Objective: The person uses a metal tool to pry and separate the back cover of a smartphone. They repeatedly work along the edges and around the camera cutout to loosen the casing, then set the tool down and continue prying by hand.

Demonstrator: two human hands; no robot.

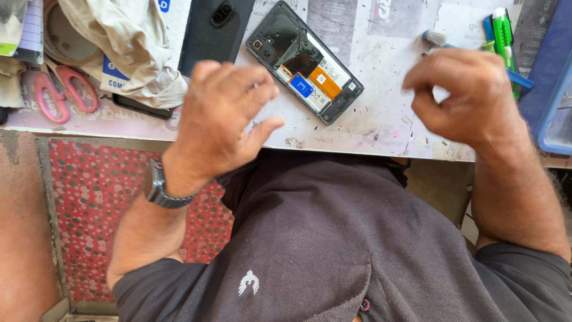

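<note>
left hand (223, 116): loosely curled, empty, above counter (381, 119) edge
right hand (462, 98): fingers bent, holds nothing visible
opened phone (304, 62): between hands, on counter, untouched
back cover (211, 33): beside phone
scissors (62, 92), cloth (128, 45): far left
cutter (503, 33): far right

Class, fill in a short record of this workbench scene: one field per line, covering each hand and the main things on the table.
left hand: raised above table edge, fingers curled, holds nothing
right hand: raised, fingers bent, appears empty
opened phone: back off, lying between the hands
back cover: dark, beside the phone
scissors: pink handles, far left
brush: near right hand
</note>
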